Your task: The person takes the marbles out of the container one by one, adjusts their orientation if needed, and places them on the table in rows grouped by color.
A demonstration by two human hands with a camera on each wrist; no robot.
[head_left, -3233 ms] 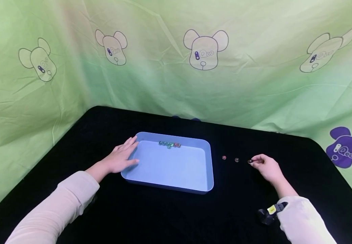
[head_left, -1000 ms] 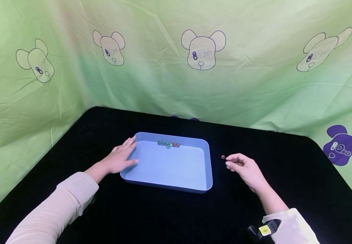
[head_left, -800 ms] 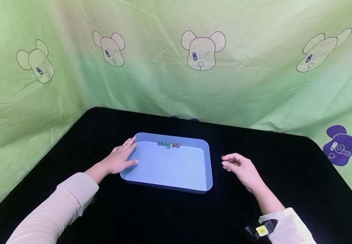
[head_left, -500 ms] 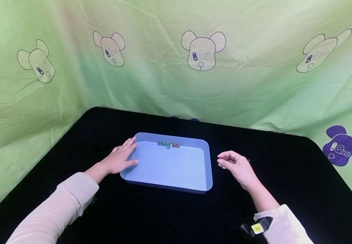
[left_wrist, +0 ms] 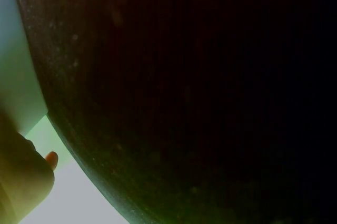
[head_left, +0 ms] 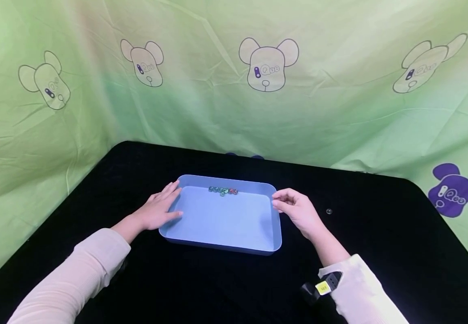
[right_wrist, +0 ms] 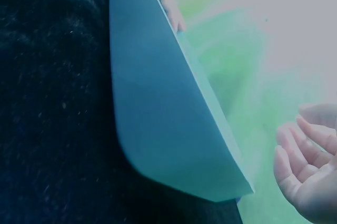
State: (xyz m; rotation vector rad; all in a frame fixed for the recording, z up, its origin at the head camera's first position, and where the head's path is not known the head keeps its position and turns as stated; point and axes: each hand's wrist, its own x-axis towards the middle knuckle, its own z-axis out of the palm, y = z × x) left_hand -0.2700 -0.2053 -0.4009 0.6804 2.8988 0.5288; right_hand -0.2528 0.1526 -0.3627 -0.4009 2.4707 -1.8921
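Observation:
Spread along the left rim of the blue tray (head_left: pixel 225 225), my left hand (head_left: pixel 158 211) has straight fingers and a thumb reaching inside. Green marbles (head_left: pixel 217 189) and red marbles (head_left: pixel 232 191) lie inside against the far wall. My right hand (head_left: pixel 296 211) is at the tray's right rim, thumb and index finger bent together in a pinch. The red marble they closed on is hidden by the fingers. In the right wrist view the right hand (right_wrist: pixel 310 166) has curled fingers beside the tray wall (right_wrist: pixel 163 103). A dark clear marble (head_left: pixel 329 211) lies on the table to the right.
Black cloth covers the table (head_left: pixel 217 288). Green printed curtains (head_left: pixel 201 112) stand behind and at the left. A black device with a yellow label (head_left: pixel 323 287) is strapped at my right wrist. The left wrist view is mostly dark.
My right hand set off from the dark marble, moved left over the middle and red marbles, closed on the red one, and rose to the tray's right rim. The left hand stayed put.

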